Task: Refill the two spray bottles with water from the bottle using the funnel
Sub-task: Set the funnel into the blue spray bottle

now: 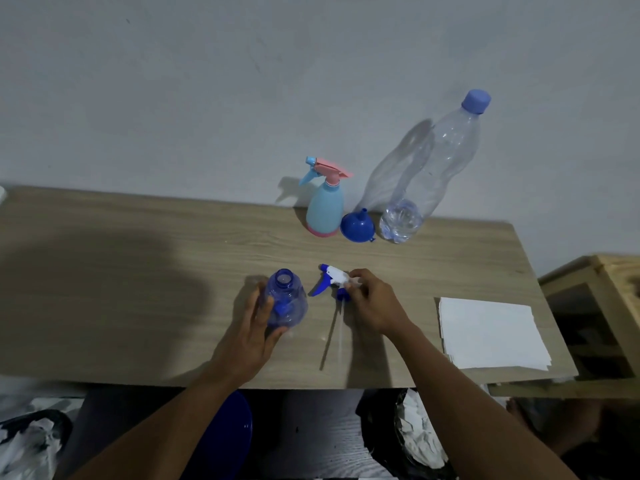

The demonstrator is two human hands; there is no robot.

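Wooden worktop (138, 271) against grey wall | left hand (251, 336) fingers wrapped round open blue bottle (287, 299), upright | right hand (372, 303) fingers pinching sprayer head (334, 280), tube trailing on worktop | pastel sprayer (325, 206), funnel (356, 226), water bottle (429, 171) at back, capped | paper (491, 332) right

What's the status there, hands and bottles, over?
Left hand gripping open blue spray bottle. Right hand holding its removed sprayer head. Funnel, capped water bottle untouched. Nothing blocking.
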